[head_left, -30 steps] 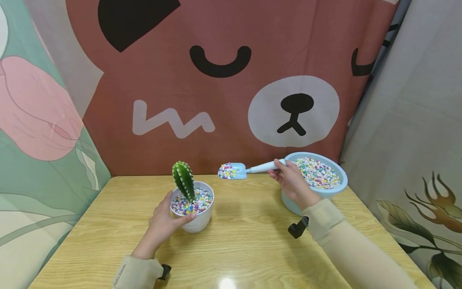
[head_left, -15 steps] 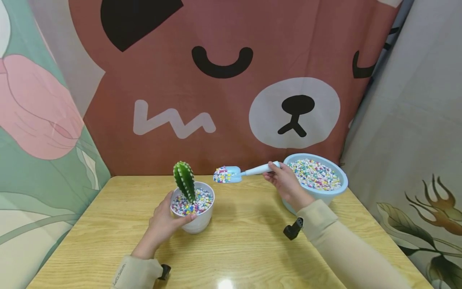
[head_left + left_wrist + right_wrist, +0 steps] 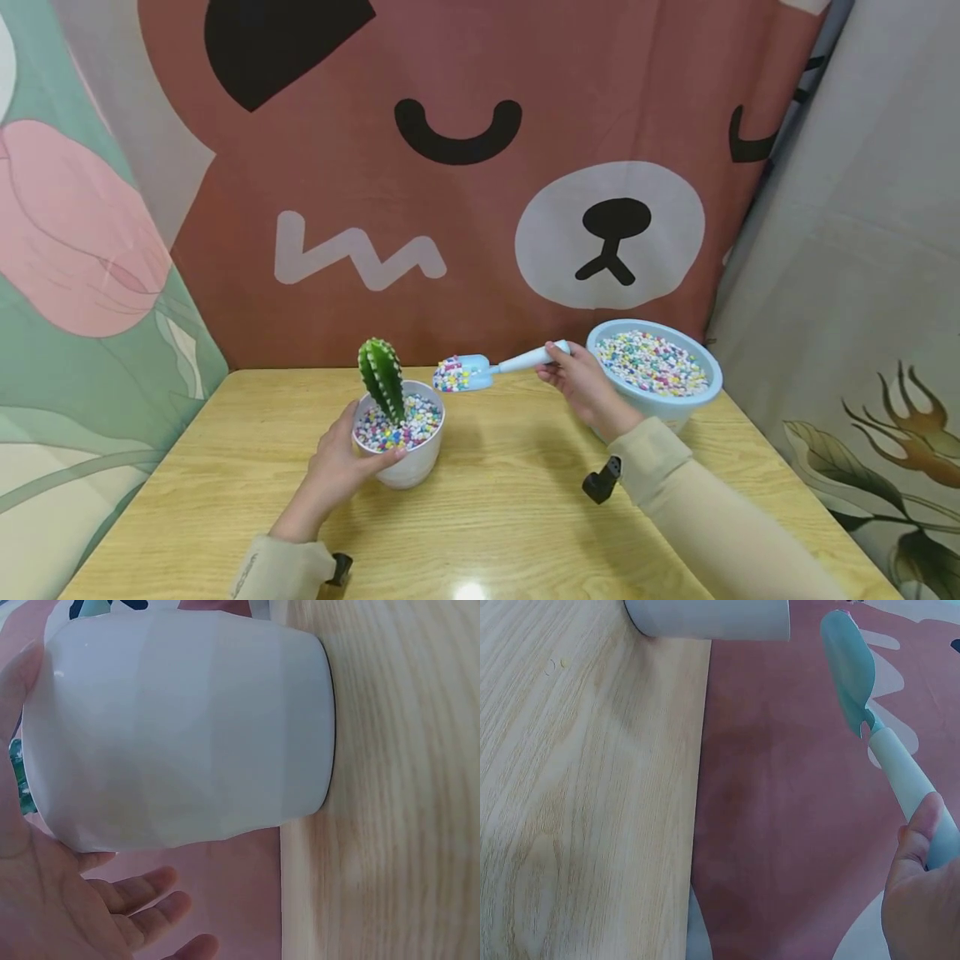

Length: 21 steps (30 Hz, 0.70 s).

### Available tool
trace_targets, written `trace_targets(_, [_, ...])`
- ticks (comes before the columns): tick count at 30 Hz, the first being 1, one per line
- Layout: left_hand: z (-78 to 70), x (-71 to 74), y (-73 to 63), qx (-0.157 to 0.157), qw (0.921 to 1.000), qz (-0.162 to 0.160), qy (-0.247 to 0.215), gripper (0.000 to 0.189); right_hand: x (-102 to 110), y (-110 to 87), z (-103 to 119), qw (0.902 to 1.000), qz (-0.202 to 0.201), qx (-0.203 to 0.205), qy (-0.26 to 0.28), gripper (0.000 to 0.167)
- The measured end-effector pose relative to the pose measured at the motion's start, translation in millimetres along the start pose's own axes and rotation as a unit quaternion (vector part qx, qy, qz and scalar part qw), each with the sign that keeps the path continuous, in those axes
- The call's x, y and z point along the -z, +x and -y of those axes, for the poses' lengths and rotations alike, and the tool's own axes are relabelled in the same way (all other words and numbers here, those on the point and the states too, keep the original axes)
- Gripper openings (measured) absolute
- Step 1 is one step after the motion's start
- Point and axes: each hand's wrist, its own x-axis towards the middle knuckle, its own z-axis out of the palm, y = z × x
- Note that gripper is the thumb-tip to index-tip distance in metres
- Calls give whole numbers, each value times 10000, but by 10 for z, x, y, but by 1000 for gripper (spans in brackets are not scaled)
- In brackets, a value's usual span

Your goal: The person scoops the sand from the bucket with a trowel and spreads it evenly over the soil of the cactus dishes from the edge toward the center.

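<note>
A white flowerpot (image 3: 411,468) stands on the table, filled with multicoloured pebbles (image 3: 420,419) around a green cactus (image 3: 382,379). My left hand (image 3: 336,460) holds the pot near its rim, the thumb over the front and the fingers round the left side. In the left wrist view several of its fingers (image 3: 146,889) extend free of the white wall. With my right hand (image 3: 588,387) I grip the handle of a light blue trowel (image 3: 480,372). Its blade carries more pebbles (image 3: 452,375) in the air, just right of the pot's rim and a little above it.
Behind my right hand stands a light blue basin (image 3: 711,377) full of similar pebbles. The wooden table (image 3: 480,533) ends at a brown bear-print curtain (image 3: 465,321) at the back. Patterned cloth hangs on both sides.
My right hand has moved left and slightly down, bringing the loaded trowel closer to the pot. My left hand and the pot have stayed in place.
</note>
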Motion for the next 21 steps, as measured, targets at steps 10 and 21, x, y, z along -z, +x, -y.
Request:
trace_targets(10, [30,8,19,46,9999,88,-83,120,-59,37,-54,9999,54,9,-107,16])
trace_targets(21, [24,31,34,-20,9997,189,-175,119,-87,33,-51,9999,73,-30,-146,16])
